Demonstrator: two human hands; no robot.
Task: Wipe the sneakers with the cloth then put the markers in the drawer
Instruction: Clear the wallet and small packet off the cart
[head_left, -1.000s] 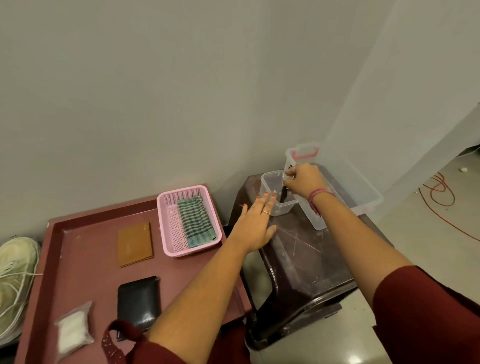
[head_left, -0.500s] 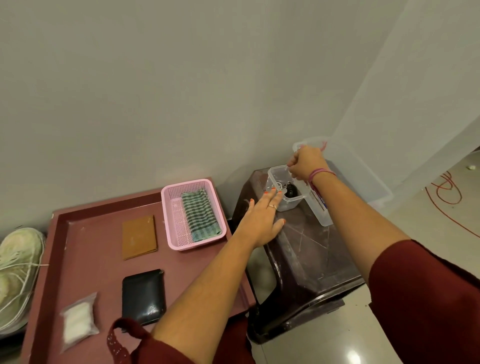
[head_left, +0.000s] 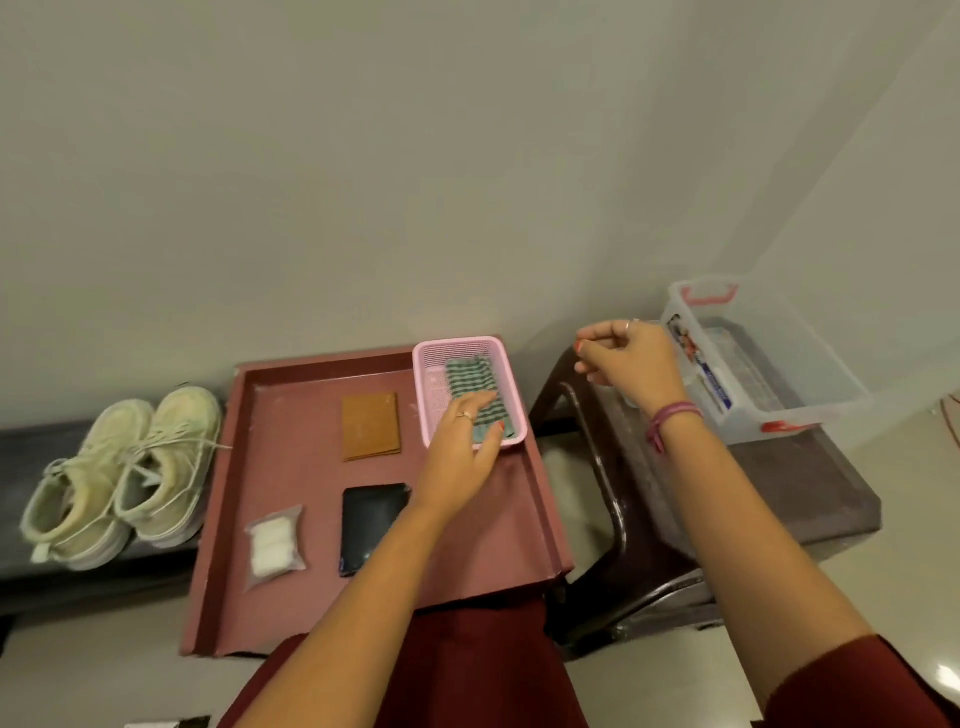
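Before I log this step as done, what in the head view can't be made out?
- Markers: none visible; the right hand covers the spot on the dark stool beside the clear bin.
- Right hand's grip: fingers curled, but whether they pinch anything is too small to tell.
- Checked cloth: its near end is under the left hand.
- Black wallet: one corner is behind the left forearm.

A red tray (head_left: 467, 540) carries a pink basket (head_left: 470, 347) at its far right corner, a tan wallet (head_left: 370, 426), a black wallet (head_left: 371, 522) and a clear bag (head_left: 272, 540) of white pads. Right of it, a dark stool (head_left: 779, 499) bears a clear bin (head_left: 810, 379).
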